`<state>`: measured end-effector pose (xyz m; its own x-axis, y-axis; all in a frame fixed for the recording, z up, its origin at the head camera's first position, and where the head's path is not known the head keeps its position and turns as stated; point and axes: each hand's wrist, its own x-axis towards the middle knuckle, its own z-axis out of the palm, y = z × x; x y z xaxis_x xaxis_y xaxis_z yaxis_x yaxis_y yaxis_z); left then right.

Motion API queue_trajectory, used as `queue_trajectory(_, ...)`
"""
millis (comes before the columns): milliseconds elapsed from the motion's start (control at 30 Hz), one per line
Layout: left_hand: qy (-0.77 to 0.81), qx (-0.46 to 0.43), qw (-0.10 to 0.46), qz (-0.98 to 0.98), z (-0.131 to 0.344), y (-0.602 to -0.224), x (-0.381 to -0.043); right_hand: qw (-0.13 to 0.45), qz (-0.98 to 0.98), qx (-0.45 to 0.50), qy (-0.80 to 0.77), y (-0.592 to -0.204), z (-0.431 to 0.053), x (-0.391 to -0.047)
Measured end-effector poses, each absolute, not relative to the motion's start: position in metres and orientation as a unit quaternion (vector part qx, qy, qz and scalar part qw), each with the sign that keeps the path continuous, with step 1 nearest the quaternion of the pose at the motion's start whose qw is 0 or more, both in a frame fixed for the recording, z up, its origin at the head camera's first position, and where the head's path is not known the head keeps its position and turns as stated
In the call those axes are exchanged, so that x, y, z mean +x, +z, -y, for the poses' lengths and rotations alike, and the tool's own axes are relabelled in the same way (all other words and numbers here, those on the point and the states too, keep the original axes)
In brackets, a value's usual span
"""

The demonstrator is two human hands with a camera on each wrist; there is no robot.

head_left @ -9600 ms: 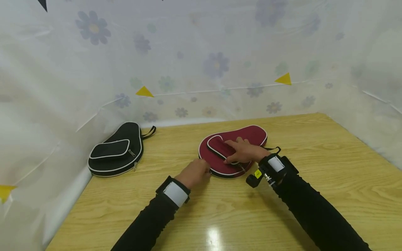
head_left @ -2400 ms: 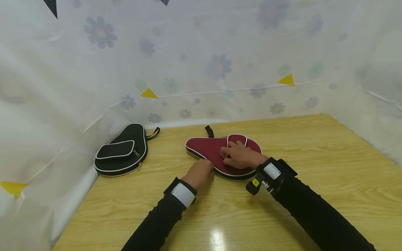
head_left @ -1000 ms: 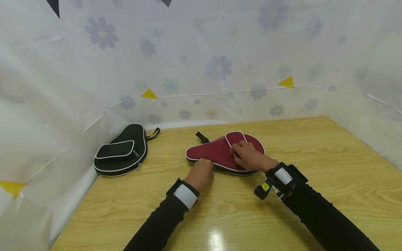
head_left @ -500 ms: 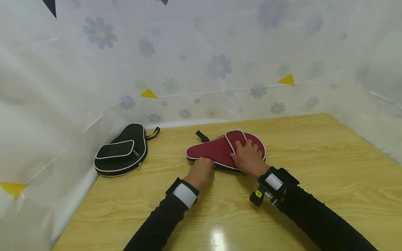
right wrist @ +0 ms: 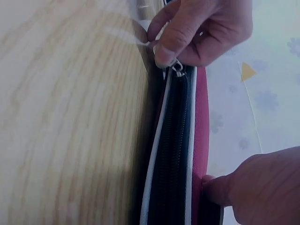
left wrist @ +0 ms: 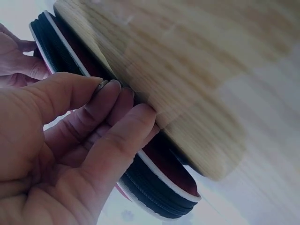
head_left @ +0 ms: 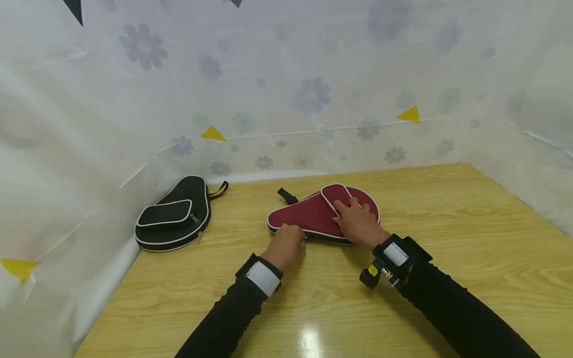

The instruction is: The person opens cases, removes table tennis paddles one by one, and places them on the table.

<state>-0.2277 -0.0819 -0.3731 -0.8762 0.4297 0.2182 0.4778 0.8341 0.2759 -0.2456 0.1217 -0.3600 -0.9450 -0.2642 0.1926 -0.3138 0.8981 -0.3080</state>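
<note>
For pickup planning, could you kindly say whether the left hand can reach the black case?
Probably yes: only table shows between the left hand and black case, though that hand pinches a zipper pull.

Free tabletop [head_left: 447, 209] right of red case [head_left: 304, 215]

Booth [head_left: 49, 164] with flowered sheeting [head_left: 273, 64], wood-grain table [head_left: 456, 214]

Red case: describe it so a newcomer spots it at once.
Start at the wooden table before the flowered sheet. On it, the red case lies with its narrow end leftward, the right hand on top and the left hand pinching its zip pull. Its red fabric sets it apart from the untouched, similarly shaped black case to its left.
</note>
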Motion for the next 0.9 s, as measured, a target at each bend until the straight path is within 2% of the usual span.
queue_trajectory(200, -0.161, -0.23, 0.076, 0.957, 0.081, -0.371, -0.225, 0.063, 0.967, 0.166, 0.186, -0.357, -0.128, -0.25)
queue_trajectory(467, -0.162, -0.222, 0.089, 0.957, 0.079, -0.373, -0.222, 0.094, 0.96, 0.204, 0.167, -0.361, -0.137, -0.258)
queue_trajectory(900, -0.16, -0.217, 0.088, 0.959, 0.078, -0.375, -0.22, 0.083, 0.962, 0.207, 0.161, -0.36, -0.144, -0.268)
